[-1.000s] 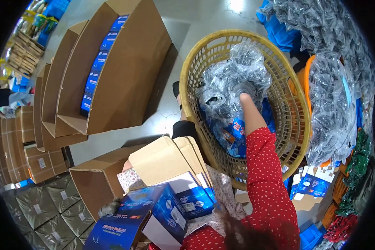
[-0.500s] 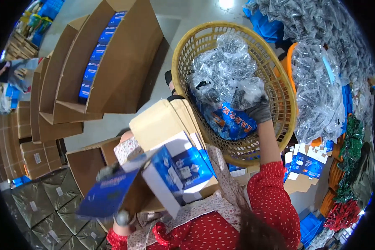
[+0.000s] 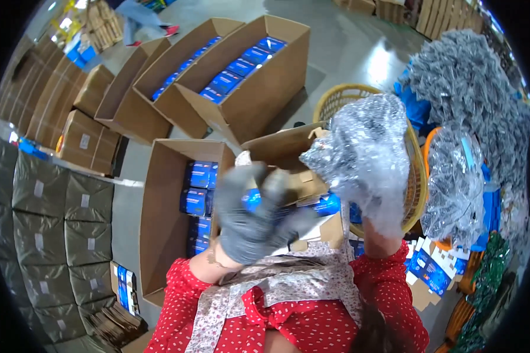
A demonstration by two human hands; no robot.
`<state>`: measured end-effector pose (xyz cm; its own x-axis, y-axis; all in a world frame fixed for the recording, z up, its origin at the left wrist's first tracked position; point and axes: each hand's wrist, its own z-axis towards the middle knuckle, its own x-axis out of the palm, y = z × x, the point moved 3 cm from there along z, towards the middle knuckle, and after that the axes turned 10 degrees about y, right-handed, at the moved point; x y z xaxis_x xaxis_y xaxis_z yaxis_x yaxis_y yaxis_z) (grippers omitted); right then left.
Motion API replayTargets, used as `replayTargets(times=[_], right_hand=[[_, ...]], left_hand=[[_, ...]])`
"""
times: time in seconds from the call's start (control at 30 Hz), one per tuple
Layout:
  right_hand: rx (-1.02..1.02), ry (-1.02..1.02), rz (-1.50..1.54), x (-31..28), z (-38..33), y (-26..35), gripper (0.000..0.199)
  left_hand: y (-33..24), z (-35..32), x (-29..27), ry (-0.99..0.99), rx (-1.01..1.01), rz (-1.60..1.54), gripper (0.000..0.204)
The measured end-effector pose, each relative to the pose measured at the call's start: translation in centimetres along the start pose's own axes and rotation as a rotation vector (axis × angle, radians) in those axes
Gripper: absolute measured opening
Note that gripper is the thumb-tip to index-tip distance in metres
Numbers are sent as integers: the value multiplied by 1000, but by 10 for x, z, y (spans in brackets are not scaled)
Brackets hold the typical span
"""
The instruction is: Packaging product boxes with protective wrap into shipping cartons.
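My left hand [image 3: 247, 215], in a grey glove and slightly blurred, is held over my lap with its fingers spread and nothing in them. A crinkled clear plastic bag bundle [image 3: 368, 153] hangs from my raised right hand, which it hides; only the forearm [image 3: 383, 238] shows below it. Behind my left hand are brown cardboard pieces [image 3: 305, 187] and a blue printed box [image 3: 327, 206], partly covered, in front of an open brown carton [image 3: 277, 154]. The yellow plastic basket [image 3: 340, 97] stands behind the bundle.
An open carton with blue boxes [image 3: 200, 200] stands at my left. Further tall cartons [image 3: 277, 82] hold rows of blue boxes. Olive wrapped packs [image 3: 88, 235] are stacked at far left. An orange tub's clear bags [image 3: 453, 182] and flattened blue boxes [image 3: 430, 267] lie at right.
My right hand has lifted the plastic bundle out of the basket. My left hand has let go of the blue-and-white box and moved right with its fingers spread. The view has shifted.
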<state>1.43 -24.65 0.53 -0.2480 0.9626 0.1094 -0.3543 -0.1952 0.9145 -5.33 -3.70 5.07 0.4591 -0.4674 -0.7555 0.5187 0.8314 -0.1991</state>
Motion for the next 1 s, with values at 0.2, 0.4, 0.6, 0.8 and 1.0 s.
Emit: replayTargets(times=[0.2,0.4,0.6,0.8,1.0], right_hand=[[194,173,331,50,17,24,45],[52,286,-537,64,3,8,79],[-363,327,-469,69,-33,11,88],[-321,350,-760,58,0,34,99],[-294,144,-444,73,8,61,80]], left_hand=[[22,14,50,260,-42,-403,77],[30,-11,49,188,36,-714,63],[10,-5,9,258,-438,-1863,62],[20,5,2,292,-259,-1265,60],[18,27,-1,63,156,-402,36]])
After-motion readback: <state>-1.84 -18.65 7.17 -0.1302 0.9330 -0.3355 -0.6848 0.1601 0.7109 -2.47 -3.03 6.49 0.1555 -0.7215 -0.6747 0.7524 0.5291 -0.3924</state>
